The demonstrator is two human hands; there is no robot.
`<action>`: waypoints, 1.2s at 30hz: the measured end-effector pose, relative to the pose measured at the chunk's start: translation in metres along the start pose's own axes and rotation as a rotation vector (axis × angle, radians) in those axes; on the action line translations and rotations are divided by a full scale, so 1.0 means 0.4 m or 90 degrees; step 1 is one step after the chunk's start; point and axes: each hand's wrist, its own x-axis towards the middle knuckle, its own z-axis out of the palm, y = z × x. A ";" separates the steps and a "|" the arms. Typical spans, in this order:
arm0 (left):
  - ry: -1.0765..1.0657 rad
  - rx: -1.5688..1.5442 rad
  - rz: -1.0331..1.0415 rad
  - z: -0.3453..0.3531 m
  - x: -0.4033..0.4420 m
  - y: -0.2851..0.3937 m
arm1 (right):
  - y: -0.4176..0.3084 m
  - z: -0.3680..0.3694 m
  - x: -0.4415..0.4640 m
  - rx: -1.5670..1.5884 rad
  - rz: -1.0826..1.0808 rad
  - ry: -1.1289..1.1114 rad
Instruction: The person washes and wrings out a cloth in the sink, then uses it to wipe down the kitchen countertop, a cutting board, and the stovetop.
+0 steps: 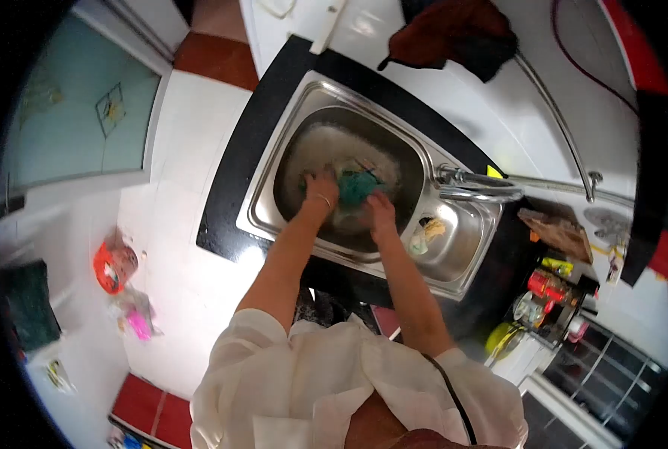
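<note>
Both hands are down in the large steel sink basin (293,217), which holds cloudy, frothy water (319,146). A teal-green item (358,186) lies in the water between them; whether it is cloth, mesh or something else I cannot make out. My left hand (322,188), with a thin band at the wrist, is on its left side, fingers apart and partly in the water. On the lower right edge of the green item is my right hand (380,212), its fingers smeared by motion. A thin dark line shows across the top of the green item.
A chrome faucet (476,187) stands right of the basin. The small side basin (461,243) holds a pale yellowish item (428,235). A dark reddish-brown cloth (454,37) hangs at the back. An orange basket (111,268) is on the left, beside a plastic bag (137,318).
</note>
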 end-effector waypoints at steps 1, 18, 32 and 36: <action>-0.134 -0.030 0.035 -0.015 0.002 0.010 | -0.006 0.014 -0.024 0.032 -0.030 0.053; -0.082 -0.203 0.134 -0.202 -0.063 -0.032 | -0.257 -0.215 -0.034 0.374 -0.316 0.548; -0.016 -0.004 0.346 -0.198 0.023 -0.029 | -0.133 -0.113 -0.087 0.485 -0.296 0.319; -0.118 0.328 0.254 -0.242 0.058 -0.060 | 0.021 0.032 -0.120 0.488 -0.181 0.230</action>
